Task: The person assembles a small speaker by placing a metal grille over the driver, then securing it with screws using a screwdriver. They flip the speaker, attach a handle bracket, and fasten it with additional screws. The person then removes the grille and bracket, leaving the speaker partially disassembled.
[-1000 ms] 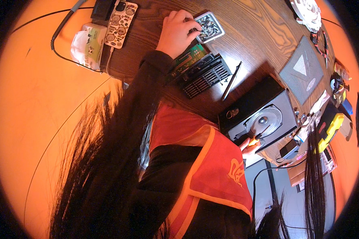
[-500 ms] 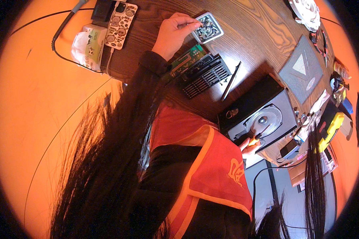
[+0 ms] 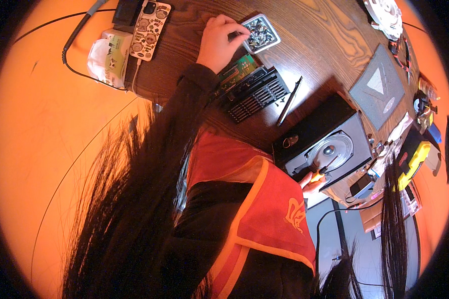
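My left hand (image 3: 221, 44) hovers at the left rim of a small pale tray (image 3: 271, 27) full of loose screws (image 3: 262, 36). Its thumb and index finger are pinched together; whether a screw sits between the fingertips is too small to tell. Down at the right, my right hand (image 3: 312, 185) grips a screwdriver (image 3: 318, 176) by its orange-yellow handle. The shaft points up across the front of a black speaker box (image 3: 312, 122), whose round silver cone (image 3: 330, 150) faces right.
Between the tray and my body lie a green circuit board (image 3: 244, 66), a black slotted bit case (image 3: 260, 97) and a slim black bar (image 3: 290, 101). A speaker grille (image 3: 379, 87) rests at the right. A phone (image 3: 149, 31) and tissue pack (image 3: 109, 59) are at upper left.
My left hand has shifted slightly right and turned, with its fingers more curled beside the screw tray. My right hand keeps the screwdriver in the same place.
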Tool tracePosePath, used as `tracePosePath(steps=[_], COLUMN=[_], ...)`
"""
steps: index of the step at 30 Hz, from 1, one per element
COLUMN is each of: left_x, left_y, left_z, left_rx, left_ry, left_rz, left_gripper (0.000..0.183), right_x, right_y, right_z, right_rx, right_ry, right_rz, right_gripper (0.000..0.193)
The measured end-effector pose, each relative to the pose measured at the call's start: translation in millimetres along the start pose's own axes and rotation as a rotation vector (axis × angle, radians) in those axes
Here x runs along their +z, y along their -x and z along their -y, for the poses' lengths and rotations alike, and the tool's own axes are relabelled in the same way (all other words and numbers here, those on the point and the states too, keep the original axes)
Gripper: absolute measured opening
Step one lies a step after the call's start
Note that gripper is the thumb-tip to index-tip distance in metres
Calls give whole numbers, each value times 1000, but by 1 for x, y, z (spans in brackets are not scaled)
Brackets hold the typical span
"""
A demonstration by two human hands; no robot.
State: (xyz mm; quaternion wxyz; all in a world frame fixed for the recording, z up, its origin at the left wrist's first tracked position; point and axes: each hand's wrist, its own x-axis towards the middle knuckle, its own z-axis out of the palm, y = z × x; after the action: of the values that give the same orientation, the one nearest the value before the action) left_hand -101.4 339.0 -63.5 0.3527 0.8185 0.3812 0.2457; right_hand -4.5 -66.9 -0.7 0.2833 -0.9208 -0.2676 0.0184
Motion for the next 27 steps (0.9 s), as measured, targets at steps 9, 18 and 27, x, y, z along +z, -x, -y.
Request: tracePosePath(steps=[9, 18, 27], left_x=[-10, -4, -3], left_y=[6, 5, 4], left_z=[7, 2, -5], left_rx=[116, 105, 86], left_ry=[-110, -137, -227], left_rz=[29, 11, 63], left_gripper=[18, 12, 15], right_x=[-2, 0, 4], right_y=[-3, -2, -3], right_z=[2, 3, 6], right_rx=[-13, 26, 21], right_ry=[2, -39, -81], right_rz=[31, 12, -33], right_gripper=[34, 33, 32])
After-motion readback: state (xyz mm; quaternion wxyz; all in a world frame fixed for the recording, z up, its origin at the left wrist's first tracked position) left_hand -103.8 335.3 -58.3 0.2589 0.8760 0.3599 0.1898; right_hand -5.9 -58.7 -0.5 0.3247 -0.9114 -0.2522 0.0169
